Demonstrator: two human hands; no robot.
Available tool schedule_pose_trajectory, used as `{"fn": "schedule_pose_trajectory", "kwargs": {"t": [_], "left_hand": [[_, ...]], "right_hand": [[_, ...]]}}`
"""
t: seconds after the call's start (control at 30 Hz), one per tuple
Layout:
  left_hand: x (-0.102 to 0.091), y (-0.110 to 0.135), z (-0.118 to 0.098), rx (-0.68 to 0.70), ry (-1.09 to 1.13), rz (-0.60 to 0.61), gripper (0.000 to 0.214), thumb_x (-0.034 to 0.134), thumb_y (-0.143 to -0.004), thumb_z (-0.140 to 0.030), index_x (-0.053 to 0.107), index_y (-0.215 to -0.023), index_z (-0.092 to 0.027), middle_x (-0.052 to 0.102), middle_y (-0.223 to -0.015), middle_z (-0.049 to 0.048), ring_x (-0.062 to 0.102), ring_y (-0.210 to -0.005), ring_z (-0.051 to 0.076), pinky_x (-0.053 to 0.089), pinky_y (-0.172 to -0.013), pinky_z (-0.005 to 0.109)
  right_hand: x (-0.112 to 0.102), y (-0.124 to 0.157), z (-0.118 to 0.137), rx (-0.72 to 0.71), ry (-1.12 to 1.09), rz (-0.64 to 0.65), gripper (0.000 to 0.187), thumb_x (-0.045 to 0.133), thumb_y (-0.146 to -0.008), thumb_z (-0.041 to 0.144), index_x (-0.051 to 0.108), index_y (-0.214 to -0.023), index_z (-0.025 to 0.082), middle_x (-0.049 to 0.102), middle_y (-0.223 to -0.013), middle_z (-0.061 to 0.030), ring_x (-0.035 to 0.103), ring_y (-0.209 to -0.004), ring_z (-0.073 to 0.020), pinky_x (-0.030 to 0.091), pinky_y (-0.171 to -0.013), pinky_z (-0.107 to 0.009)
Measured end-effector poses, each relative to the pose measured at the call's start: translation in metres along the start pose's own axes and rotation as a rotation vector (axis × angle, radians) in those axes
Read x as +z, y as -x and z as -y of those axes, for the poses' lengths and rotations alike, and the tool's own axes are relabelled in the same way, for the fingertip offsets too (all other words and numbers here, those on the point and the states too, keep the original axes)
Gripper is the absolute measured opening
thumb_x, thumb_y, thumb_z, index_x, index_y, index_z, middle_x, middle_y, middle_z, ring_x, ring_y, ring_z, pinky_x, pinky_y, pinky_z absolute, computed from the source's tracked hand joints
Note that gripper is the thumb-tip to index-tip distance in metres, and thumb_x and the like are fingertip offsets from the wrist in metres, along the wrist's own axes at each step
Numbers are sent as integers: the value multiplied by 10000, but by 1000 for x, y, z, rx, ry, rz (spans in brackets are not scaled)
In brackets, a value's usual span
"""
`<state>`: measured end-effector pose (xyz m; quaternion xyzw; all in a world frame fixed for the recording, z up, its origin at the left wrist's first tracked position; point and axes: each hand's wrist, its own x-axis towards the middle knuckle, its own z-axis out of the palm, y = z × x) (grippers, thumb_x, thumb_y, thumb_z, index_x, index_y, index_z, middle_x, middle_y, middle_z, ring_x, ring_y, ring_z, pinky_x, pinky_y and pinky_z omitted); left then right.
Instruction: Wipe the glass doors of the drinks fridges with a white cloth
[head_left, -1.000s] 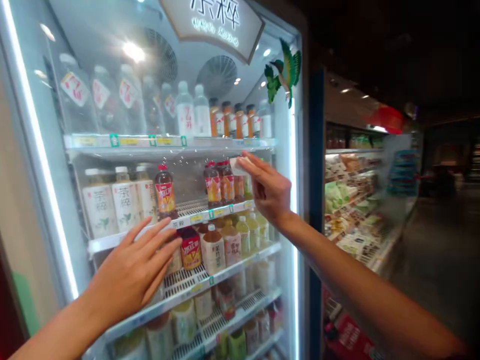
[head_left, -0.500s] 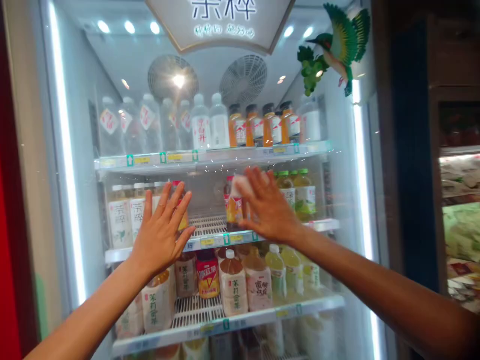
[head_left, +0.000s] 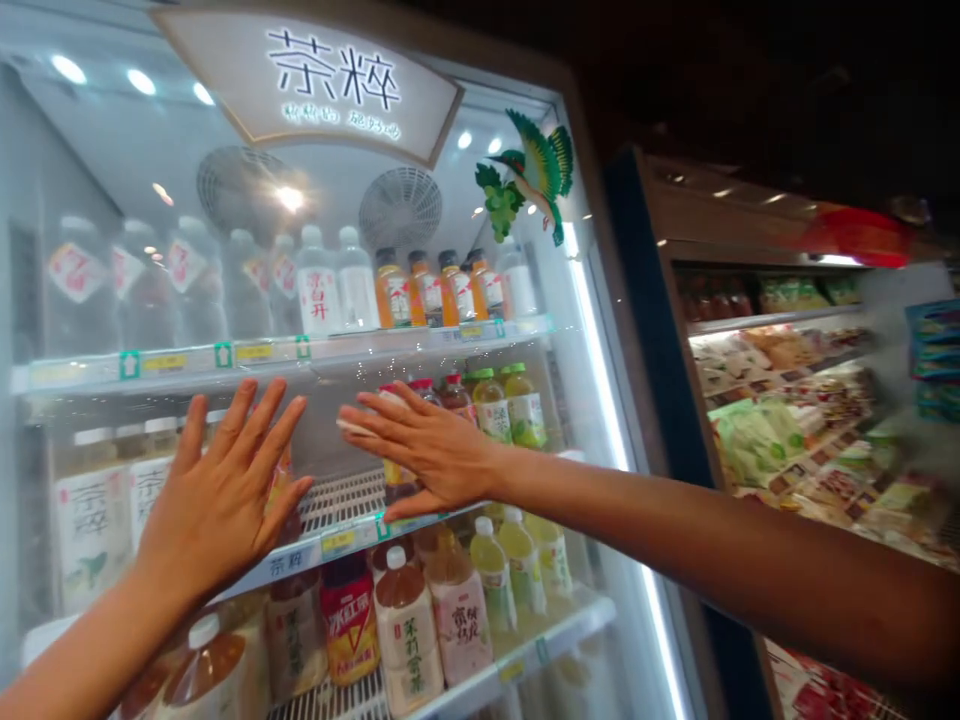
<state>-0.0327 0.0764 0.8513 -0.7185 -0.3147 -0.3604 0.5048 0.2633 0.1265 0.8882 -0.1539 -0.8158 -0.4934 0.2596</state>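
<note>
A lit glass-fronted drinks fridge point(head_left: 450, 340) stands before me. My left hand point(head_left: 217, 480) lies flat with its fingers spread, palm toward the glass, at the level of the middle shelf. To its right, my right hand point(head_left: 424, 450) is stretched out over a white cloth point(head_left: 356, 428), which it presses to the glass. Only the cloth's edges show past the fingers; the rest is hidden beneath them. Behind the glass, partly covered by my hands, are bottles of tea point(head_left: 94, 510) and green-capped bottles point(head_left: 491, 410).
Clear bottles point(head_left: 195, 280) and orange bottles point(head_left: 394, 290) line the top shelf. A lower shelf holds more drinks, among them a red-and-yellow bottle point(head_left: 350, 620). A bird decal point(head_left: 536, 175) is near the upper right. Further right is an open chilled display point(head_left: 780, 420) with packaged food.
My view has turned right, so the fridge sits further left and the chilled display shows more. My right hand, with the cloth, has turned so its fingers point left.
</note>
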Motion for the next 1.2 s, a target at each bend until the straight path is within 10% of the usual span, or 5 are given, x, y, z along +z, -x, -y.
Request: {"fn": "schedule_pose_trajectory", "kwargs": {"t": [0.2,0.37,0.57,0.77,1.2], "left_hand": [[6,2,-4,30,-44,-40,718,358,-1017,-499,67,-1646,-313,178,-1718,56,141,-1590,321,82,-1289,617],[2,7,10,37,-40,-73,747,355,-1011,-534,59,-1650,-286,178,-1720,63,155,-1588,331,82,-1297,604],[-28,3,63,-63,-152,-38,750,395,-1024,-404,-21,-1641,-318,71,-1736,56,157,-1575,401,162,-1253,700],[-46,3,100,-44,-167,-53,757,400,-1022,-450,-12,-1640,-305,43,-1739,64,140,-1579,405,162,-1260,689],[-60,22,154,58,-214,-47,737,307,-1044,-526,78,-1637,-152,174,-1707,184,109,-1595,351,120,-1285,599]], "right_hand": [[-13,-19,-42,602,99,-175,889,314,-1019,687,76,-1635,93,71,-1730,-159,-10,-1604,-331,40,-1299,-600],[-8,-40,3,-103,105,13,1012,391,-925,825,189,-1624,121,186,-1722,-104,18,-1610,-233,22,-1323,-473],[-22,-91,-28,426,91,-88,928,389,-1004,693,94,-1631,75,98,-1722,-173,22,-1607,-304,40,-1307,-560],[-6,-116,44,-273,91,24,1058,473,-894,827,230,-1609,87,240,-1705,-114,102,-1603,-236,51,-1325,-446],[-8,-205,57,-222,199,-14,997,386,-951,786,234,-1599,44,208,-1708,-131,140,-1594,-261,24,-1319,-465]]}}
